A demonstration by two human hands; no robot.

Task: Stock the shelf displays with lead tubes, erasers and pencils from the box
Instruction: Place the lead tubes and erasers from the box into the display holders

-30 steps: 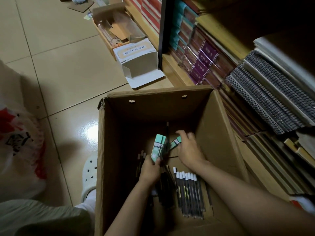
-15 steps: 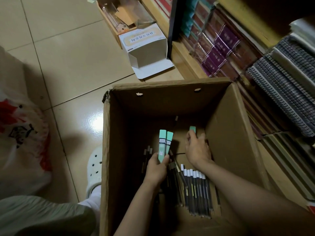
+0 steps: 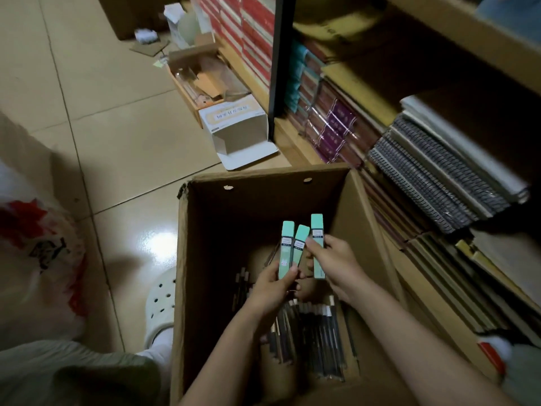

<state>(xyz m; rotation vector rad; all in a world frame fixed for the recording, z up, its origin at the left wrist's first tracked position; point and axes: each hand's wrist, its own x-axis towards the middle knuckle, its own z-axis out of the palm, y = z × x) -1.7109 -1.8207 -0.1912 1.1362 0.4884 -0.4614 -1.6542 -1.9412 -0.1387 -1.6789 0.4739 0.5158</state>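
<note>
Mint-green lead tubes (image 3: 295,250) carry white labels; the cardboard box (image 3: 183,259) is brown; the floor tiles (image 3: 96,142) are beige.

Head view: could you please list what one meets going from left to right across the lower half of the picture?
Plastic bag → white shoe → cardboard box's left wall → left hand holding two green lead tubes → right hand holding one lead tube → spiral notebooks.

Stationery shop, stockroom-style aisle: shelves (image 3: 295,142) packed with wrapped notebooks (image 3: 433,183), an open carton (image 3: 181,259) of pencils (image 3: 322,341), and packaging (image 3: 237,127) on the tiled floor (image 3: 102,127).
</note>
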